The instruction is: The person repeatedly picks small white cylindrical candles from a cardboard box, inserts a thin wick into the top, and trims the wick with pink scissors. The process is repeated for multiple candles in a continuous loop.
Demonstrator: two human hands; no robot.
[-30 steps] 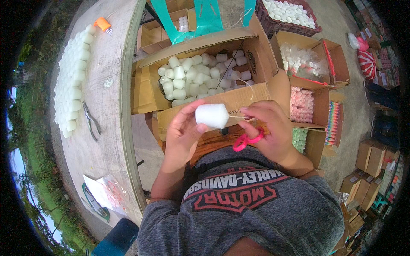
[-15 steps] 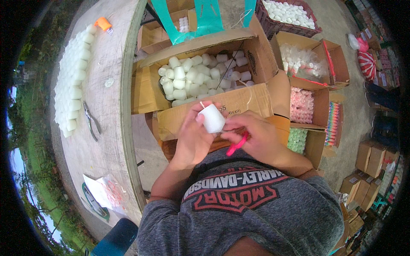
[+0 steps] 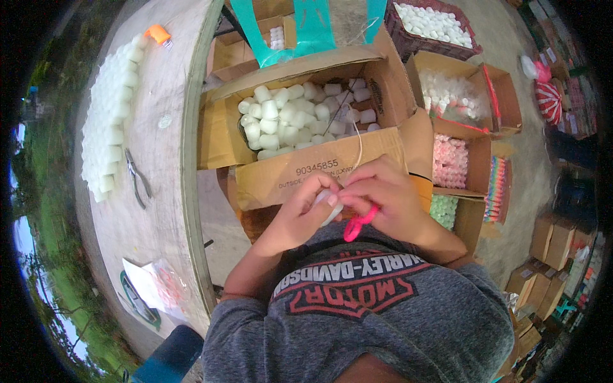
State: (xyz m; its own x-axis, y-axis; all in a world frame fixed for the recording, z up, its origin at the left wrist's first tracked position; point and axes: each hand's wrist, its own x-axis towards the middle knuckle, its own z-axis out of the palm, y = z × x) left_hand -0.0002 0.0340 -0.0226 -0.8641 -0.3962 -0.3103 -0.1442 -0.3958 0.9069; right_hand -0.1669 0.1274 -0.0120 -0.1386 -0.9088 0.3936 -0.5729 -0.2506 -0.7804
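My left hand (image 3: 303,214) is closed around a white wax candle (image 3: 327,203), a short cup-shaped one now mostly covered by my fingers. Against its end, my right hand (image 3: 383,195) is pinched, the fingertips of both hands meeting. A thin white wick cord (image 3: 359,143) runs from my right fingertips up over the box flap; the exact pinch point is hidden. From the fingers of my right hand hangs a bright pink loop (image 3: 359,225), perhaps a tool's handle. Just beyond my hands, many similar white candles (image 3: 290,118) lie loose in a cardboard box (image 3: 255,185).
At left, a long table (image 3: 169,159) bears rows of white candles (image 3: 112,121), pliers (image 3: 136,179), an orange tool (image 3: 157,34) and a plastic bag (image 3: 167,290). Boxes of pink pieces (image 3: 451,159) and wrapped goods (image 3: 450,96) stand right. A teal chair (image 3: 313,25) is behind the box.
Both hands have closed in over the candle, which has tilted and is now mostly covered. The right hand has risen slightly, the cord has shifted left, and the pink loop has turned.
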